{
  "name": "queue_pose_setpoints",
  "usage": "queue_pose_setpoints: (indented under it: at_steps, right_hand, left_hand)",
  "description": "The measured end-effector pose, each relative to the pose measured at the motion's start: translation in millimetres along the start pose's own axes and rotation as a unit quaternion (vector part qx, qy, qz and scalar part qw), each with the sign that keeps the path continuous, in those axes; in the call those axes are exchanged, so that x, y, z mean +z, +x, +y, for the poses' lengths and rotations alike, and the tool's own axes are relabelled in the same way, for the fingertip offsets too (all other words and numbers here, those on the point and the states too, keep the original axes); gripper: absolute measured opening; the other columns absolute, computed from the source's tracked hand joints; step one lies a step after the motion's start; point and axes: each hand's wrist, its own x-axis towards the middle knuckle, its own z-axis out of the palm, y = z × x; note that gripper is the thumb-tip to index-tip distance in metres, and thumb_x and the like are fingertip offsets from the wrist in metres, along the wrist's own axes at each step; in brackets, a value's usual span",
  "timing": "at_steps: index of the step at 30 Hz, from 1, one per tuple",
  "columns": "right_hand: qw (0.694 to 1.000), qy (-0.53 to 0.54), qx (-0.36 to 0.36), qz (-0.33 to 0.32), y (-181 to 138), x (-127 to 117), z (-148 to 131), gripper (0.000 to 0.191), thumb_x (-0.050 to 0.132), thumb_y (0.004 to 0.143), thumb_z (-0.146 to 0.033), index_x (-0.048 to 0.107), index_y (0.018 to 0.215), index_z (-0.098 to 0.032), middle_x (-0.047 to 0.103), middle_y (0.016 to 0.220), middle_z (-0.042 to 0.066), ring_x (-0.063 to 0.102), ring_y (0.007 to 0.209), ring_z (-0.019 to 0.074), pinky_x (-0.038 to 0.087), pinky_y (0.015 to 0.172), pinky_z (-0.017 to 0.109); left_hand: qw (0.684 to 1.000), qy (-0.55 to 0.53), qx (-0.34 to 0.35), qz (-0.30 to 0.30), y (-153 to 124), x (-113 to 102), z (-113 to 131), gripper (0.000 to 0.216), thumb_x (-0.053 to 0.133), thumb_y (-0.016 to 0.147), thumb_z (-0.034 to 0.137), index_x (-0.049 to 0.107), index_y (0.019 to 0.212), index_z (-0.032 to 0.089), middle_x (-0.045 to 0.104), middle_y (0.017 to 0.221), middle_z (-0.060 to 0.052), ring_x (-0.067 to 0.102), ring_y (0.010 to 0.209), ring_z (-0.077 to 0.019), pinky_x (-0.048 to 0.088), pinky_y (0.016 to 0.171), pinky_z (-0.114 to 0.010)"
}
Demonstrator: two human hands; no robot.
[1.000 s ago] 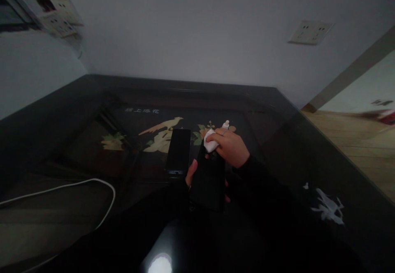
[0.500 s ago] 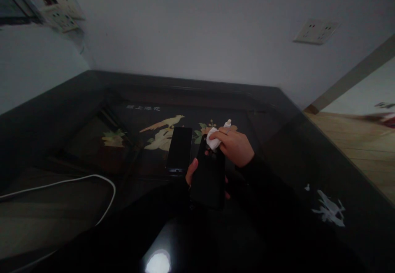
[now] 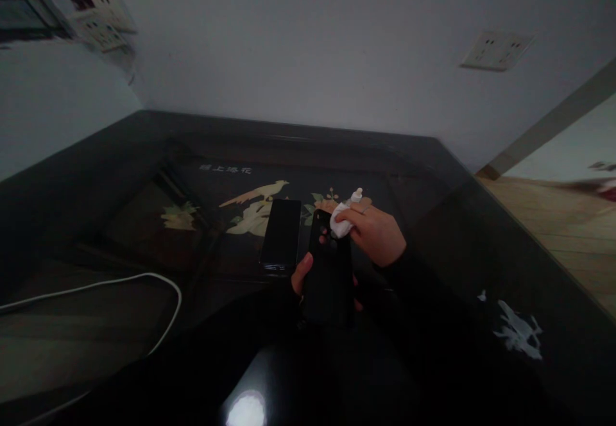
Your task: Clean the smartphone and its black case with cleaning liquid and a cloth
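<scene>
My left hand (image 3: pixel 301 274) is closed around a black phone (image 3: pixel 328 288), its thumb along the left edge and fingertips showing at the right edge. The phone's back faces up, with round camera lenses near its top. In my right hand (image 3: pixel 378 233) is a crumpled white tissue (image 3: pixel 341 222), pinched against the phone's top right, by the lenses. A small white tip, perhaps of a bottle, sticks out above the right fingers; what it belongs to is hidden. Left of the held phone, a second dark phone (image 3: pixel 282 233) lies flat on the dark table (image 3: pixel 308 132).
Torn white scraps (image 3: pixel 520 330) lie on the table's right side. A white cable (image 3: pixel 120 280) curves across the left. Wall sockets (image 3: pixel 498 50) are at the right and the upper left. Bird and flower pictures decorate the tabletop.
My right hand with the tissue has moved slightly right across the phone's top, uncovering more of the camera lenses. My left hand keeps hold of the phone.
</scene>
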Motion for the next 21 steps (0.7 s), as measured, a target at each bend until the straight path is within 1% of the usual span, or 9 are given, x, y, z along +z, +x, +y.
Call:
queue_pose_setpoints:
  at_steps: [3,6,9,12,15,17,21]
  right_hand:
    - [1.0,0.013,-0.002,-0.007,-2.6,-1.7,5.4,0.027,0.049,0.075,-0.004,0.063,0.089,-0.022,0.065,0.099,0.002,0.058,0.091,0.0185,0.043,0.075,0.028]
    - [1.0,0.025,0.002,-0.008,-2.2,0.0,5.2,0.029,0.048,0.074,-0.003,0.063,0.091,-0.022,0.065,0.098,0.003,0.057,0.093,0.0191,0.043,0.076,0.028]
    - [0.999,0.052,0.009,0.005,-0.3,2.5,-0.1,0.031,0.047,0.073,-0.002,0.063,0.09,-0.021,0.065,0.094,0.002,0.057,0.091,0.0185,0.043,0.077,0.028]
    - [0.997,0.078,-0.001,0.026,2.2,2.0,-7.3,0.03,0.046,0.073,-0.002,0.063,0.089,-0.02,0.064,0.092,0.003,0.057,0.089,0.0183,0.042,0.078,0.028]
    - [0.997,0.067,-0.012,0.044,3.7,-1.9,-11.1,0.028,0.047,0.074,-0.003,0.063,0.089,-0.02,0.064,0.09,0.003,0.057,0.088,0.0184,0.042,0.077,0.028]
    - [0.998,0.044,-0.013,0.044,3.1,-4.5,-10.8,0.027,0.048,0.075,-0.004,0.063,0.09,-0.021,0.064,0.091,0.003,0.056,0.088,0.0186,0.042,0.077,0.028]
    - [1.0,0.006,0.011,0.019,0.0,-6.6,-9.3,0.024,0.05,0.076,-0.005,0.064,0.088,-0.02,0.065,0.09,0.004,0.057,0.088,0.0191,0.042,0.076,0.028]
  left_hand:
    - [1.0,0.009,0.02,-0.005,0.5,1.4,0.3,0.065,0.046,0.068,0.065,0.057,0.102,0.011,0.067,0.086,-0.012,0.067,0.068,-0.0292,0.049,0.058,-0.037]
    - [1.0,0.009,0.006,-0.022,0.4,-0.6,1.6,0.066,0.05,0.066,0.066,0.057,0.104,0.012,0.067,0.089,-0.011,0.067,0.072,-0.0296,0.049,0.062,-0.038]
    - [0.999,-0.002,-0.027,-0.032,-1.0,-4.0,2.7,0.066,0.052,0.065,0.065,0.057,0.105,0.012,0.067,0.089,-0.011,0.067,0.072,-0.0304,0.048,0.062,-0.038]
    - [0.997,-0.003,-0.069,-0.046,-2.8,-8.6,2.5,0.067,0.052,0.066,0.064,0.054,0.108,0.011,0.066,0.094,-0.013,0.066,0.076,-0.0317,0.047,0.066,-0.041]
    - [0.994,0.009,-0.089,-0.056,-3.3,-12.8,2.0,0.068,0.054,0.066,0.063,0.053,0.109,0.011,0.065,0.097,-0.014,0.065,0.08,-0.0327,0.047,0.069,-0.043]
    - [0.995,0.013,-0.079,-0.061,-2.7,-14.2,1.7,0.068,0.055,0.065,0.063,0.053,0.108,0.011,0.064,0.097,-0.013,0.065,0.08,-0.0327,0.047,0.069,-0.043]
    - [0.998,0.033,-0.01,-0.045,-0.4,-13.8,0.5,0.067,0.054,0.066,0.062,0.051,0.11,0.012,0.064,0.098,-0.013,0.065,0.079,-0.0323,0.049,0.066,-0.041]
